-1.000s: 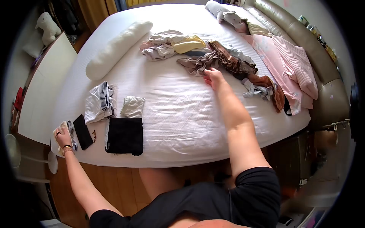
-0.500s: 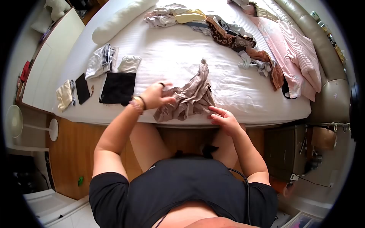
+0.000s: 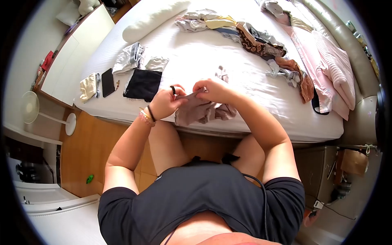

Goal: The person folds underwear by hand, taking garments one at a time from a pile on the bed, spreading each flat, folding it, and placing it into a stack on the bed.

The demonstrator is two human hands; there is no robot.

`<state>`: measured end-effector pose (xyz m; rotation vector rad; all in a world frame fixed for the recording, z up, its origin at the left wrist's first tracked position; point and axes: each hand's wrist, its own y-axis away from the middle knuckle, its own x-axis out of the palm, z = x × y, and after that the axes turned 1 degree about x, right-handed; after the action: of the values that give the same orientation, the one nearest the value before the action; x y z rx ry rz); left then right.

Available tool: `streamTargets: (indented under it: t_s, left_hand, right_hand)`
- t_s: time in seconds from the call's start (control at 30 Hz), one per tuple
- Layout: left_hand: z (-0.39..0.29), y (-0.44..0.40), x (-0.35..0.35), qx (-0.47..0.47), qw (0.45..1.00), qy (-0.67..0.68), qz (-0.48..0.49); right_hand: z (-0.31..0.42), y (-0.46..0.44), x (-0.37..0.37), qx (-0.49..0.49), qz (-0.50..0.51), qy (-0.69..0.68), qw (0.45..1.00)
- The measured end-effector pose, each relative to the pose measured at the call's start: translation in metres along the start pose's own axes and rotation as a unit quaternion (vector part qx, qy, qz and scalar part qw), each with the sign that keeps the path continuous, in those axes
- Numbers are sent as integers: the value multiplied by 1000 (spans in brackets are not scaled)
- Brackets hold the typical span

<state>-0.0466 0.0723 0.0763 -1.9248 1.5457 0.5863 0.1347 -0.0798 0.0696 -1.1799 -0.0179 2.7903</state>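
A crumpled taupe garment (image 3: 202, 112) lies at the front edge of the bed, its exact kind unclear. My left hand (image 3: 165, 102), with a dark band, a beaded bracelet and a black ring, pinches the garment's upper left edge. Close beside it, my right hand (image 3: 214, 90) is closed on the same edge and covers part of the cloth. A narrow end of the fabric shows beyond my right hand. Left of the hands sits a folded black garment (image 3: 143, 85), with a folded pale cloth (image 3: 157, 63) just behind it.
Folded striped and white clothes (image 3: 130, 57), a black phone-like slab (image 3: 108, 83) and a folded cream cloth (image 3: 87, 87) lie at the left. A heap of mixed clothes (image 3: 261, 45) stretches across the back, near a pink blanket (image 3: 332, 65). A white fan (image 3: 30, 107) stands on the floor.
My right hand has moved up and left from the garment's lower right side to its upper edge. Both hands have closed on the cloth. The view has shifted slightly.
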Motion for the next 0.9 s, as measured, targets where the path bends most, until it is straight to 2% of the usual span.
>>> streamTargets:
  t_s: [0.07,0.1,0.13,0.17,0.2,0.27,0.33,0.37,0.4,0.47,0.53,0.57,0.6,0.63,0.67,0.73,0.77,0.8,0.83,0.87,0.9]
  left_hand:
    - [-17,5,-20,94,994,42,16]
    - [-23,5,-30,97,984,139,60]
    - [-28,4,-38,97,961,237,105]
    - [-34,2,-43,123,920,348,135]
    - [-33,2,-51,124,893,402,162]
    - [-35,6,-72,165,901,385,109]
    - [-45,8,-99,190,921,338,32]
    - [-51,8,-113,140,983,111,51]
    - [-53,7,-121,84,986,-125,64]
    - [-48,-2,-113,84,971,-205,85]
    - [-57,-10,-119,105,956,-272,41]
    - [-60,-18,-129,194,906,-377,8]
    - [-82,-23,-137,242,895,-374,-24]
    - [-103,-24,-143,278,866,-413,-54]
    - [-118,-24,-145,330,811,-457,-158]
    - [-114,-27,-145,320,781,-484,-233]
    - [-107,-29,-141,316,765,-493,-269]
    - [-97,-29,-134,310,750,-501,-302]
    - [-67,-37,-127,290,738,-573,-206]
    - [-39,-47,-123,269,712,-639,-109]
    - [-41,-39,-120,230,785,-569,-83]
  right_hand:
    - [27,10,-11,10,24,-18,999]
    - [40,18,-17,22,41,-35,998]
    - [46,26,-21,36,58,-53,996]
    - [44,35,-24,-5,49,-12,999]
    - [44,45,-28,39,94,6,995]
    - [45,65,-38,124,186,42,974]
    - [31,81,-51,272,233,192,914]
    - [0,100,-61,226,141,228,936]
    - [-26,115,-71,175,46,264,947]
    - [-2,125,-96,105,-85,351,927]
    - [35,113,-113,131,-45,378,915]
    - [45,103,-120,182,-21,497,848]
    - [55,97,-128,229,4,605,763]
    - [70,103,-144,111,-130,641,748]
    - [88,109,-163,-14,-260,658,706]
    - [130,120,-177,-95,-420,670,605]
    - [90,126,-172,-109,-477,583,649]
    - [70,126,-169,-15,-355,641,680]
    - [50,127,-167,64,-218,677,700]
    - [-9,139,-159,209,-92,589,775]
    - [-8,151,-156,173,-164,534,811]
